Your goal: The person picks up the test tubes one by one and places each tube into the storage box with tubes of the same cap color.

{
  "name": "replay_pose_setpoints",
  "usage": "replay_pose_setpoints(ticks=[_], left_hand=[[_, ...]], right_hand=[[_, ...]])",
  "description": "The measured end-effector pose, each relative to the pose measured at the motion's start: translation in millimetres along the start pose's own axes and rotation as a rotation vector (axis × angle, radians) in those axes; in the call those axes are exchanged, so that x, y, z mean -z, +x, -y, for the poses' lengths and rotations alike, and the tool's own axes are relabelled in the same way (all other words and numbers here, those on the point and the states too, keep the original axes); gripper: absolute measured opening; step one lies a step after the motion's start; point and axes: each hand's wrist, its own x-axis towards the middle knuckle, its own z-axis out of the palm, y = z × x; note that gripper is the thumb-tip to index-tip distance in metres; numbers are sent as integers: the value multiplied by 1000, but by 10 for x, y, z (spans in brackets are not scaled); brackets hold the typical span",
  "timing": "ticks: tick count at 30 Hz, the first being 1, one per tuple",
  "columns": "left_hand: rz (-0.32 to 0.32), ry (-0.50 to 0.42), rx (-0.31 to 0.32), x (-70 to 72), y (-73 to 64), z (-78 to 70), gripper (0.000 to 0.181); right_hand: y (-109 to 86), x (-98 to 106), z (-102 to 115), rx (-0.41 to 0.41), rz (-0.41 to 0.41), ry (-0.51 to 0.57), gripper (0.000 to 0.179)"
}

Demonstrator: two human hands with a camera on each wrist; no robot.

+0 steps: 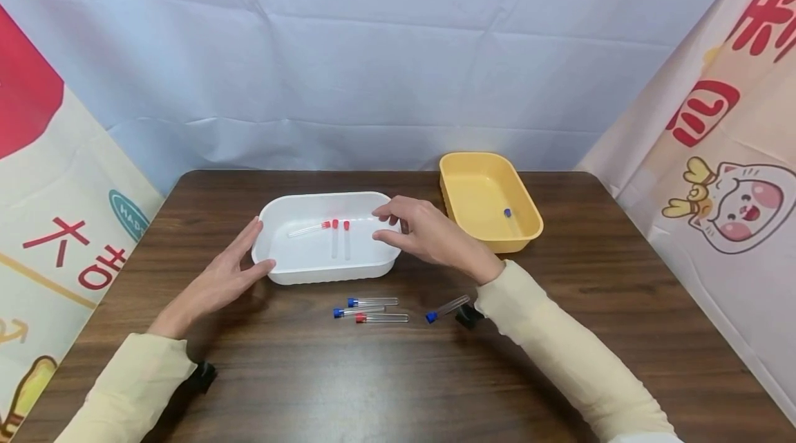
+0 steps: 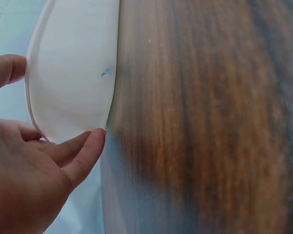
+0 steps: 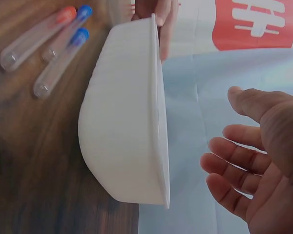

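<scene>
Touching the left hand [image 1: 225, 277] sits the white tray [image 1: 332, 273].

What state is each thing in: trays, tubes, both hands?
White tray: right way up
Three red-capped tubes in it: closed, lying down
Yellow tray: right way up
Blue-capped tube in it: closed, lying down
Four tubes on the table: closed, lying down
Left hand: touching the white tray's edge
Right hand: fingers parted, holding nothing
</scene>
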Motion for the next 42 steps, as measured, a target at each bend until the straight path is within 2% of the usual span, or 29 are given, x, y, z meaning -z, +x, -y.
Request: replay_pose_setpoints(ticks=[3,14,24,31,42], left_hand=[[1,2,5,5,-3,-2,83],[0,3,2,9,-11,-3,83],[-6,9,-15,12,-10,-18,83],[-4,10,-13,3,-1,-19,83],[0,4,-4,10,-20,-29,83]], right_hand=[[-79,17,59,21,0,13,38],[-387,20,209,-7,-14,4,33],[-624,-22,309,-74,27,65,33],[-748,-106,324,-124,41,72,27],[-850,-242,336,-141,75,59,23]])
